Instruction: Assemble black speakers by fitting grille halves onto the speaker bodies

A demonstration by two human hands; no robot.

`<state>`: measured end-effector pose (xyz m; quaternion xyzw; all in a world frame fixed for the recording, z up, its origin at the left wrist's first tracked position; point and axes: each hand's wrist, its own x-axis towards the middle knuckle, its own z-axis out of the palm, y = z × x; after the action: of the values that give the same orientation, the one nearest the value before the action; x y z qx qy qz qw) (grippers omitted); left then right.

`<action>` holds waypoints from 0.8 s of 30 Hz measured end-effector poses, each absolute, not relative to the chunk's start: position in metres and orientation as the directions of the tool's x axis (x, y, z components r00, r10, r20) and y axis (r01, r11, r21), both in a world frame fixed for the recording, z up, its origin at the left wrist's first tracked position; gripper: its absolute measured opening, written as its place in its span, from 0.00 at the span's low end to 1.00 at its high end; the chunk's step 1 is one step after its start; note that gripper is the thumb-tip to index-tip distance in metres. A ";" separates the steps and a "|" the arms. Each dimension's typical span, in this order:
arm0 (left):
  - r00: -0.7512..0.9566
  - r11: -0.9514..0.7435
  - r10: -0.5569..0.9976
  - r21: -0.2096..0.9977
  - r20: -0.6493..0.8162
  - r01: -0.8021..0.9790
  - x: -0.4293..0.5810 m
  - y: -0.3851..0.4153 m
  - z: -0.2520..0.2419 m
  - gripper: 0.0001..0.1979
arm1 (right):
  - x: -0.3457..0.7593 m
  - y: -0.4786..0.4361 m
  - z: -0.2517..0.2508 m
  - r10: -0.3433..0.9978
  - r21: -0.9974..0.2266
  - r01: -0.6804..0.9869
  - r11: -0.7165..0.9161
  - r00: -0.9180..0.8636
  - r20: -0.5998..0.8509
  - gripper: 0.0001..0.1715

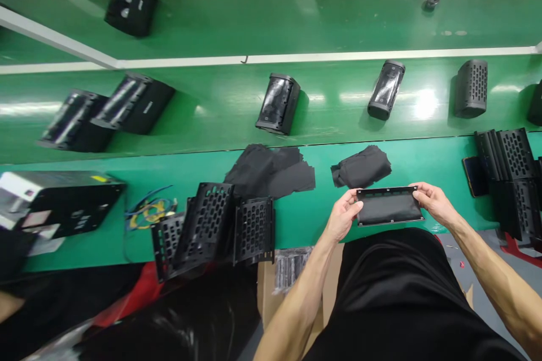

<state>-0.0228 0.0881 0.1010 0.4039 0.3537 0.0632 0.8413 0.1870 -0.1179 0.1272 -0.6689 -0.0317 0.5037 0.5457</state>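
Observation:
A flat black rectangular panel (390, 207) with small holes along its rim is held level above the front edge of the green table. My left hand (344, 214) pinches its left end, thumb on top. At its right end, my right hand (436, 202) grips the corner between thumb and fingers. Just beyond the panel lies a small pile of black cloth-like sheets (363, 167). A larger pile of black sheets (271, 170) rests further left, with perforated black panels (207, 225) stacked in front of it.
Black housings (278, 104) stand along the green belt (220, 96) behind. More perforated panels (519, 152) and a phone (475, 176) are at the right. A metal box (63, 203) and coiled cables (150, 211) sit left. An open carton (266, 287) is below the table edge; another person's arm (11, 306) shows lower left.

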 end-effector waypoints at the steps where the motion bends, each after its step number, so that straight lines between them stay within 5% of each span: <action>1: 0.745 0.678 0.386 0.715 -0.544 0.171 -0.023 0.088 0.102 0.30 | 0.187 -0.118 0.127 0.589 -0.761 -0.510 -0.401 0.493 -0.640 0.28; 24: 0.836 0.553 0.386 0.823 -0.391 0.130 -0.040 0.093 0.112 0.33 | 0.192 -0.125 0.147 0.633 -0.766 -0.469 -0.440 0.443 -0.635 0.27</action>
<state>-0.0397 0.0928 0.1124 0.4663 0.2763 0.0766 0.8369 0.1915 -0.1248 0.1465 -0.6675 -0.0614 0.5240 0.5254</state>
